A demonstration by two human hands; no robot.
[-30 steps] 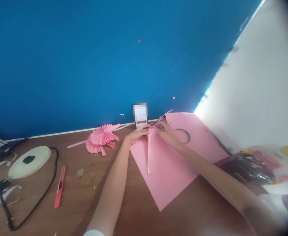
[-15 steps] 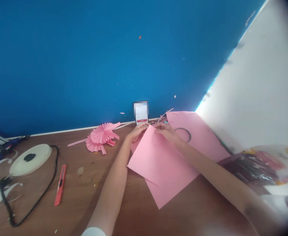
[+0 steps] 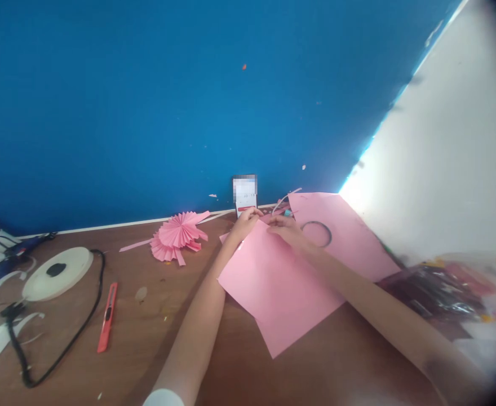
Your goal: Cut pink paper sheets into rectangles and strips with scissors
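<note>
A pink paper sheet (image 3: 273,282) lies on the brown table (image 3: 155,327), with a second pink sheet beneath it. My left hand (image 3: 246,221) pinches the far corner of the top sheet. My right hand (image 3: 285,228) pinches the same far edge just to the right, fingers closed on the paper. Both forearms reach across the sheets.
A pink pleated paper fan (image 3: 179,234) lies left of the hands. A red utility knife (image 3: 108,316), a white round lamp base (image 3: 57,273) with a black cable, a dark ring (image 3: 316,232) on another pink sheet, a small card (image 3: 245,195) against the blue wall, and a plastic bag (image 3: 442,287) at right.
The top pink sheet, standing folded on edge a second ago, has been laid flat over the lower sheet. Both hands stayed at its far edge.
</note>
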